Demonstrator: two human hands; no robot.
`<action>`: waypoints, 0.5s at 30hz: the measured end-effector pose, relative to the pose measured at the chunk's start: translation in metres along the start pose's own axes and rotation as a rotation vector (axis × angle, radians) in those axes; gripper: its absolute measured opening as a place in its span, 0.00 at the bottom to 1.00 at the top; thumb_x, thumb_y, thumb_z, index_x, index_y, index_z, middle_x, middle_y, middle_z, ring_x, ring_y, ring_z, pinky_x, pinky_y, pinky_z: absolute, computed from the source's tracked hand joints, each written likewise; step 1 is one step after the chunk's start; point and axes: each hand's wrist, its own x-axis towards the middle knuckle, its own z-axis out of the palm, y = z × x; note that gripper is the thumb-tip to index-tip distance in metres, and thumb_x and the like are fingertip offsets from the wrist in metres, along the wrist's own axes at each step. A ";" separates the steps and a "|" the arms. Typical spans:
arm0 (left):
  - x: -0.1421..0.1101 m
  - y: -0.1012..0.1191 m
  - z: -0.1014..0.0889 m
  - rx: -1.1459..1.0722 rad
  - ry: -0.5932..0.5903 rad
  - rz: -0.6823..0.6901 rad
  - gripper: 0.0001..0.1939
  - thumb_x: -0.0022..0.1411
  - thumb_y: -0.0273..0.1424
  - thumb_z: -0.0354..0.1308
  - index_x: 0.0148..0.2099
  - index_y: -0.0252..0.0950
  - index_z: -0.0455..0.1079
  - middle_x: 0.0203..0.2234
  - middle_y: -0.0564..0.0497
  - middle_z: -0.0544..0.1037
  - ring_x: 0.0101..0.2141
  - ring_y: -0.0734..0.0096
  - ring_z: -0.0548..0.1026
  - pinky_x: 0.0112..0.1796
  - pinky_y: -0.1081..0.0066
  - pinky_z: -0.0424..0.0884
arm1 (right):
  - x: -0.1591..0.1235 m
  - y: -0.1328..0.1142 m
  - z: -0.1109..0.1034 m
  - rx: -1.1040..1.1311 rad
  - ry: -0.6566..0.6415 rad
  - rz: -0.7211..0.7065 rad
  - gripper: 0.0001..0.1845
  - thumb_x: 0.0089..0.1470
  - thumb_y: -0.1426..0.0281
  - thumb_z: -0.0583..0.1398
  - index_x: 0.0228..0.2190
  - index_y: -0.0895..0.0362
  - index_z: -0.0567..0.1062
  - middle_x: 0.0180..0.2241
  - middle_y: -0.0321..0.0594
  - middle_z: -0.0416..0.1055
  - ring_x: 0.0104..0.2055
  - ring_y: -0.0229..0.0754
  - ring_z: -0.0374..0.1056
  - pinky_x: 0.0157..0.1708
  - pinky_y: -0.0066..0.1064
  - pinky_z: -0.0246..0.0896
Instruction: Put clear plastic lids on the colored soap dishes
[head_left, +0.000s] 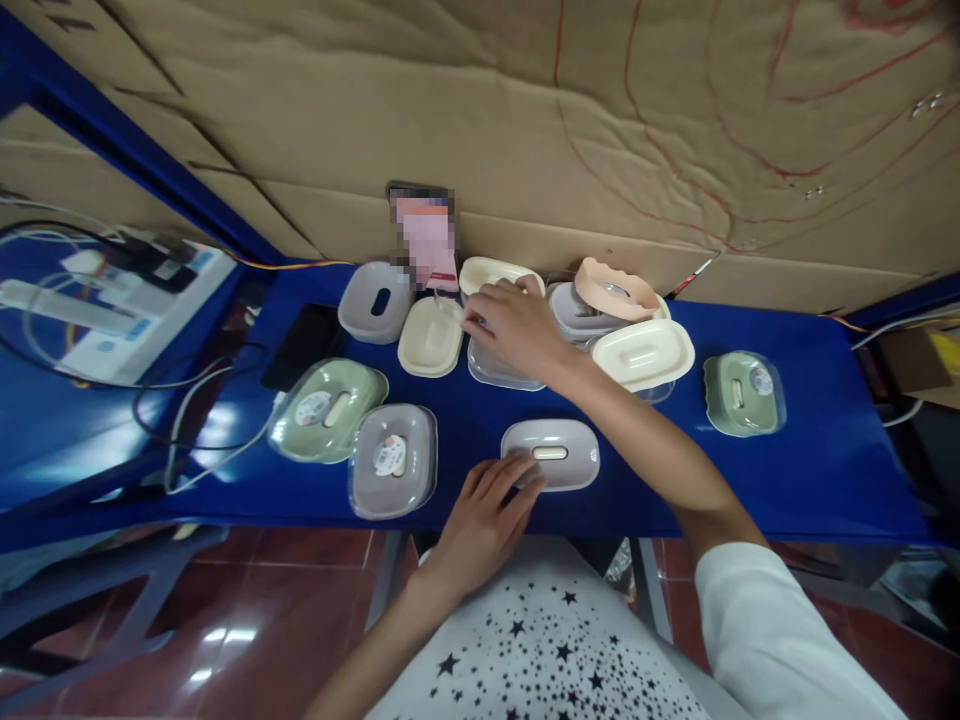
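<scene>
A grey oval soap dish point(577, 470) with a pale bar-shaped piece in its middle lies near the table's front edge. My left hand point(484, 515) grips its left end, fingers over the rim and thumb along the near side. Farther back, my right hand point(517, 320) reaches over a clear lid point(502, 372), its fingers bent together beside a cream tray point(431, 338). Something small and transparent shows near those fingertips, too faint to name. Behind the hand is another cream dish point(491, 268); a cream insert point(643, 355) lies to its right.
A grey slotted piece point(376, 302), a pink packet point(427, 235) and a dark phone point(304, 345) stand at the back left. Lidded green point(326, 410) and grey point(394, 460) dishes sit left, another green one point(745, 393) right. A peach wavy ring point(615, 290) tops a pile. Cables run left.
</scene>
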 end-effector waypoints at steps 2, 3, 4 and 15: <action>-0.003 -0.006 0.001 -0.037 0.025 0.024 0.16 0.73 0.20 0.57 0.60 0.37 0.72 0.55 0.43 0.80 0.61 0.57 0.75 0.57 0.57 0.73 | -0.029 0.003 -0.026 0.222 0.076 -0.031 0.12 0.75 0.64 0.57 0.43 0.56 0.78 0.45 0.42 0.80 0.53 0.50 0.73 0.59 0.48 0.55; -0.003 -0.009 0.001 -0.053 0.034 0.035 0.16 0.73 0.20 0.57 0.59 0.37 0.73 0.53 0.44 0.80 0.59 0.58 0.76 0.56 0.57 0.73 | -0.048 0.004 -0.038 0.345 0.121 -0.049 0.10 0.74 0.63 0.58 0.44 0.55 0.77 0.46 0.40 0.80 0.53 0.48 0.74 0.59 0.46 0.58; -0.004 -0.011 0.002 -0.065 0.042 0.046 0.15 0.73 0.21 0.58 0.58 0.37 0.73 0.51 0.45 0.81 0.58 0.58 0.77 0.55 0.57 0.73 | -0.069 0.004 -0.048 0.466 0.164 -0.051 0.09 0.73 0.62 0.60 0.45 0.54 0.77 0.47 0.39 0.80 0.54 0.47 0.75 0.58 0.44 0.62; 0.005 -0.020 0.010 -0.220 0.073 -0.124 0.35 0.71 0.30 0.65 0.75 0.40 0.58 0.72 0.33 0.60 0.72 0.46 0.63 0.65 0.47 0.73 | -0.265 -0.037 0.023 0.739 0.555 0.640 0.09 0.74 0.61 0.54 0.40 0.47 0.72 0.43 0.40 0.78 0.43 0.48 0.79 0.40 0.49 0.80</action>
